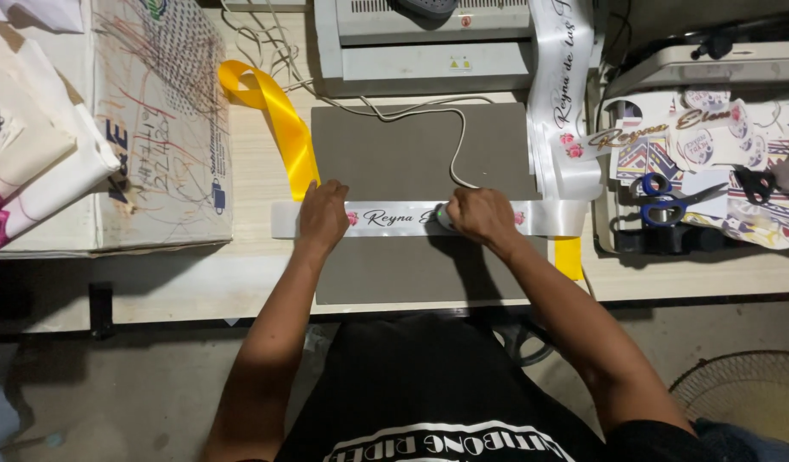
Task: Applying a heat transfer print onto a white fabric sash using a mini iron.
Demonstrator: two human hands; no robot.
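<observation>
A long white satin ribbon (pixel 394 217) with dark script and small pink flowers lies flat across a grey rectangular mat (pixel 394 162) on the pale wooden surface (pixel 258 171). The left hand (pixel 323 214) presses flat on it, fingers together, while the right hand (pixel 480 214) is closed around a small corded tool (pixel 445 218) on the ribbon. A yellow satin ribbon (pixel 283 128) curls just beyond the left hand, and blue-handled scissors (pixel 668 198) lie well to the right.
</observation>
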